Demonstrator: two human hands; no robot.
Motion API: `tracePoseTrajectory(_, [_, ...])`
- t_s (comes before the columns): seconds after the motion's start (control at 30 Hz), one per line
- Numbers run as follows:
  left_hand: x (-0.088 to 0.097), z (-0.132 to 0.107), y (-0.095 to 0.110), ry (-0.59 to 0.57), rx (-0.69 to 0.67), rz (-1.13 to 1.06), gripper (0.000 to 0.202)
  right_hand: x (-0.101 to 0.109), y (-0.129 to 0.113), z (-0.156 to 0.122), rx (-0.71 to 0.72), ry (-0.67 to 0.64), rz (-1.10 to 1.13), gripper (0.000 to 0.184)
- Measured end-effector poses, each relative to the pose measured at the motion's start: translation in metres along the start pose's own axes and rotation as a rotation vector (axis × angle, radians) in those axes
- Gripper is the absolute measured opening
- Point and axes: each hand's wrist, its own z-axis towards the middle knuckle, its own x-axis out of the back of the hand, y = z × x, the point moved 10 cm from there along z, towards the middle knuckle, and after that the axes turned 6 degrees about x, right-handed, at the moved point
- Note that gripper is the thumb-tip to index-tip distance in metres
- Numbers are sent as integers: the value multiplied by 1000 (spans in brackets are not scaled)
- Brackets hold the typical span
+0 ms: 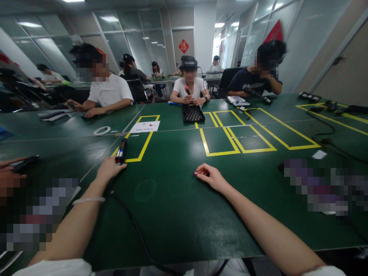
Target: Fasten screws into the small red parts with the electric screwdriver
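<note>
My left hand (pixel 108 168) is closed around the lower end of a black cylindrical tool (pixel 122 150) with a silver and blue band, which lies over the corner of a yellow taped outline. Its exact kind does not show clearly. Toward the middle of the green table (pixel 172 230), my right hand (pixel 212 176) pinches a small red piece (pixel 196 174) at its fingertips, low over the tabletop. Most of that piece is hidden by the fingers. A black cable (pixel 132 222) comes from near my left wrist and runs down to the table's front edge.
Beyond my left hand lie a white printed sheet (pixel 145 126) and a white ring-shaped roll (pixel 101 131). A black tray (pixel 193 114) of small parts stands before a seated co-worker (pixel 188 86). Yellow tape outlines (pixel 221 154) mark the table. Another person's hand (pixel 11 178) shows at far left.
</note>
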Motion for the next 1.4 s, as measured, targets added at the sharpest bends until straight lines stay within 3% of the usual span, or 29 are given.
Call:
tracePoseTrajectory(0.17, [-6, -35, 44, 44, -48, 84, 68, 1, 2, 0, -17, 8, -26, 21])
tracePoseTrajectory(0.53, [-15, -149, 207, 112, -434, 54, 62, 2, 2, 2, 1, 37, -27, 19])
tracePoseTrajectory(0.73, [-21, -192, 271, 101, -587, -21, 61, 9, 4, 3, 2, 117, -20, 20])
tracePoseTrajectory(0.93, [-27, -216, 295, 102, -675, -116, 62, 11, 4, 3, 25, 142, 2, 19])
tracePoseTrajectory(1.4, [-31, -221, 293, 87, -679, -160, 68, 7, -12, 3, 120, 108, -248, 9])
